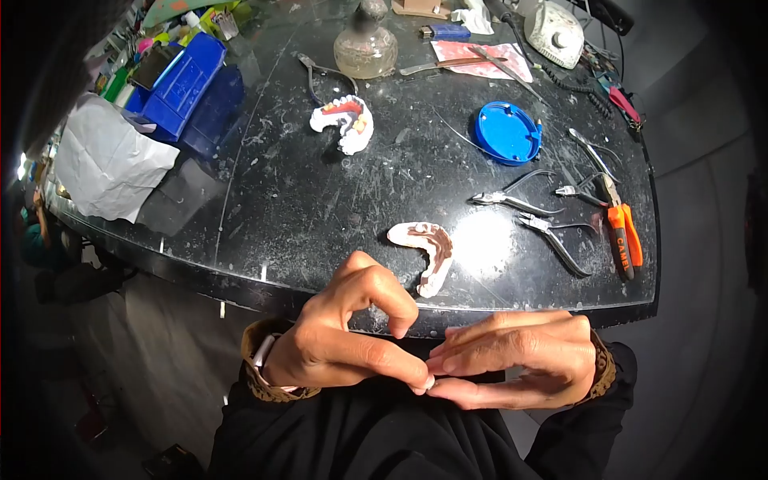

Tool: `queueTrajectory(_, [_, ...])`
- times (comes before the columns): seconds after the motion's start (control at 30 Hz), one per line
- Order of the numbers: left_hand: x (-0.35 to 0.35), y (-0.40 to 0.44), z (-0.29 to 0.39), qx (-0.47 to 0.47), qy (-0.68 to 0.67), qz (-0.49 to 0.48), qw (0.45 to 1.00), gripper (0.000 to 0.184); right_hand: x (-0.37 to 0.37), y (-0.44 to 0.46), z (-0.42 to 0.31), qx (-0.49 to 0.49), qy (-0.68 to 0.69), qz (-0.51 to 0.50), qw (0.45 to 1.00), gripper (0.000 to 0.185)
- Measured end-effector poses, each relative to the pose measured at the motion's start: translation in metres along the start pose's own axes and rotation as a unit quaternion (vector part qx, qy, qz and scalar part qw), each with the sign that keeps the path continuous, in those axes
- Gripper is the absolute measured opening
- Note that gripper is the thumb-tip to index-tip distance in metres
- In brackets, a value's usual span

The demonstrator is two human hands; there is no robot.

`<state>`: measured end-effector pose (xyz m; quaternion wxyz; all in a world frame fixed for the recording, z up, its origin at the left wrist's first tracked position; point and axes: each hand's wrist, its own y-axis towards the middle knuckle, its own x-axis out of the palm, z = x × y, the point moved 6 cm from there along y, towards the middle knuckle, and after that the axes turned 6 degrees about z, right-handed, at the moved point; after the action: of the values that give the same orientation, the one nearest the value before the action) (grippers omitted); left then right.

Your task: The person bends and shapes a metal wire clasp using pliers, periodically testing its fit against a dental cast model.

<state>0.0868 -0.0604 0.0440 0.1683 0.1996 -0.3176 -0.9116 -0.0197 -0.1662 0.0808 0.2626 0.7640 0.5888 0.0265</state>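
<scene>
My left hand (352, 328) and my right hand (520, 360) meet at the fingertips in front of the table's near edge. The left index finger and thumb curve toward the right fingers, which are pressed together. Whatever lies between the fingertips is too small or hidden to name. Just beyond the hands, near the edge, lies a curved dental model (436, 246) with a brown inner band. Farther back sits a second dental model (354, 120), white with red and yellowish parts.
On the right lie several pliers (552, 240), orange-handled pliers (626, 240) and a round blue case (508, 133). A glass burner (366, 52) stands at the back. Blue bins (180, 88) and crumpled white paper (112, 160) are at the left.
</scene>
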Motion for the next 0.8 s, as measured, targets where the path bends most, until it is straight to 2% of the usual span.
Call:
queueTrajectory(0.03, [-0.003, 0.001, 0.000, 0.006, 0.005, -0.007, 1.000, 0.017, -0.002, 0.004, 0.001, 0.007, -0.004, -0.006, 1.000, 0.019])
queueTrajectory(0.13, [-0.010, 0.005, -0.006, -0.112, 0.082, 0.060, 0.988, 0.040, -0.013, 0.017, 0.010, 0.014, -0.059, 0.007, 0.998, 0.021])
queueTrajectory(0.17, [-0.011, 0.008, -0.009, -0.102, 0.112, 0.070, 0.986, 0.050, -0.017, 0.023, 0.014, 0.026, -0.095, 0.014, 0.995, 0.025])
queueTrajectory(0.2, [-0.010, 0.006, -0.016, -0.123, 0.138, 0.071, 0.980, 0.070, -0.022, 0.029, 0.019, 0.039, -0.132, 0.022, 0.990, 0.028])
queueTrajectory(0.27, [-0.004, 0.001, -0.027, -0.230, 0.175, 0.056, 0.956, 0.086, -0.024, 0.034, 0.034, 0.000, -0.206, 0.032, 0.978, 0.040])
queueTrajectory(0.3, [0.003, -0.003, -0.033, -0.251, 0.194, 0.041, 0.948, 0.096, -0.023, 0.037, 0.044, -0.001, -0.196, 0.033, 0.980, 0.041])
queueTrajectory(0.4, [0.013, -0.005, -0.041, -0.260, 0.214, 0.072, 0.939, 0.095, -0.019, 0.042, 0.068, -0.003, -0.182, 0.026, 0.983, 0.044])
queueTrajectory(0.57, [0.017, -0.007, -0.047, -0.232, 0.170, 0.108, 0.952, 0.092, -0.015, 0.036, 0.083, 0.084, -0.128, 0.026, 0.988, 0.047])
queueTrajectory(0.6, [0.018, -0.009, -0.048, -0.225, 0.156, 0.121, 0.954, 0.092, -0.015, 0.035, 0.084, 0.085, -0.126, 0.028, 0.988, 0.048])
queueTrajectory(0.63, [0.019, -0.009, -0.049, -0.196, 0.210, 0.138, 0.948, 0.094, -0.016, 0.034, 0.085, 0.086, -0.123, 0.031, 0.988, 0.048])
queueTrajectory(0.73, [0.018, -0.008, -0.048, -0.194, 0.233, 0.122, 0.945, 0.089, -0.017, 0.036, 0.080, 0.053, -0.142, 0.003, 0.988, 0.051])
queueTrajectory(0.8, [0.017, -0.006, -0.046, -0.182, 0.253, 0.119, 0.943, 0.080, -0.016, 0.034, 0.078, 0.024, -0.153, -0.001, 0.988, 0.051])
